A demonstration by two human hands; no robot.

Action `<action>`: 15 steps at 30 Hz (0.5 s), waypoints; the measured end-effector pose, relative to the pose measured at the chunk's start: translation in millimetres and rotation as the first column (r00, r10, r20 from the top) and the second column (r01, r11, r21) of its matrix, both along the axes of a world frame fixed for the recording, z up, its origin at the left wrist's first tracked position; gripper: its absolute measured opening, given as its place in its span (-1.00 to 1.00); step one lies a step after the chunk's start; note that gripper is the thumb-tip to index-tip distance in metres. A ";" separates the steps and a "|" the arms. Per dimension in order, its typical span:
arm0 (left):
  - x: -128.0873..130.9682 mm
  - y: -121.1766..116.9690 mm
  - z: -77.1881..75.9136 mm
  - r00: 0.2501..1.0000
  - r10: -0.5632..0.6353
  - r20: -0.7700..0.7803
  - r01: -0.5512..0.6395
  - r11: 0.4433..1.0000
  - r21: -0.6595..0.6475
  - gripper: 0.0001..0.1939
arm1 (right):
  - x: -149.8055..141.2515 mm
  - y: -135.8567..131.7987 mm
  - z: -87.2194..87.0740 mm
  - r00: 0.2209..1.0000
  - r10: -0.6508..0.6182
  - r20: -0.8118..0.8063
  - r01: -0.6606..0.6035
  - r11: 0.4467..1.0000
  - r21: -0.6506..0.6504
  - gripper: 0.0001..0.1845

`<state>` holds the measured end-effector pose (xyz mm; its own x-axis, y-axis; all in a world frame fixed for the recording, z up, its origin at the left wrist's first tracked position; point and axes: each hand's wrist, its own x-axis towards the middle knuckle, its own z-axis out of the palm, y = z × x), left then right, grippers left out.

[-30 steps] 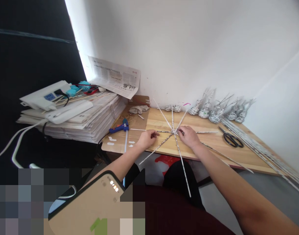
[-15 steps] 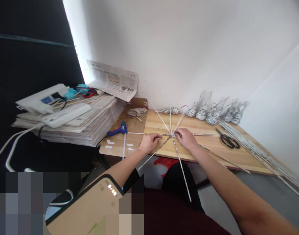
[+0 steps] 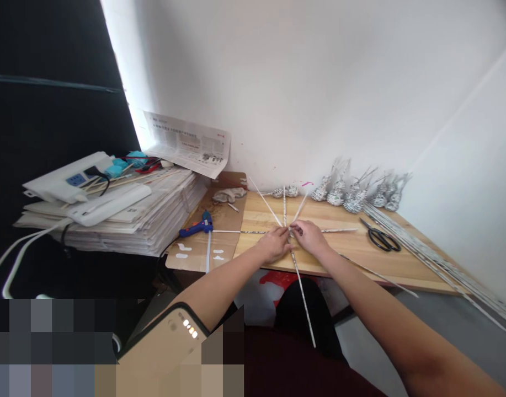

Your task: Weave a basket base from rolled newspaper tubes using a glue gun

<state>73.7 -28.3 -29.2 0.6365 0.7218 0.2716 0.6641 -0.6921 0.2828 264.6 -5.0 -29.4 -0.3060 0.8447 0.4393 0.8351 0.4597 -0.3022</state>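
Thin rolled newspaper tubes (image 3: 301,292) cross in a star shape over the wooden board, their arms spreading out in several directions. My left hand (image 3: 274,245) is at the crossing point, fingers and thumb closing on the tubes from the left. Opposite it, my right hand (image 3: 310,237) pinches the crossing from the right, fingertips close to those of the left. Both hands largely cover the crossing itself. One tube points toward my lap past the board's front edge, and another passes under my right hand to the right.
A blue glue gun (image 3: 197,225) lies on cardboard (image 3: 186,262) at left, beside stacked newspapers (image 3: 170,212) carrying a power strip (image 3: 66,176). Black scissors (image 3: 383,240) and long paper tubes (image 3: 426,248) lie at right. Several woven gourd-shaped pieces (image 3: 354,198) stand along the wall.
My left hand has moved right, from beside the star to its crossing. The right hand stays at the crossing. The view has shifted slightly.
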 end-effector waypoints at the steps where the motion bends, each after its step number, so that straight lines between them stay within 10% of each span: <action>1: 2.7 0.5 -1.2 1.000 0.007 -0.019 -0.007 1.000 -0.005 -0.42 | -0.1 0.0 0.6 1.000 -0.008 -0.018 0.008 1.000 -0.014 -0.80; 15: 6.5 -3.9 2.2 0.997 0.052 -0.065 -0.050 0.998 0.030 -0.50 | -40.4 22.4 48.0 0.914 -0.246 0.323 0.337 0.903 -0.265 -0.70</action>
<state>80.3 -32.1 -27.0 0.6162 0.7465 0.2511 0.7153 -0.6639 0.2182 224.2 17.4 18.6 -0.0946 0.9926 0.0760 0.9865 0.1037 -0.1267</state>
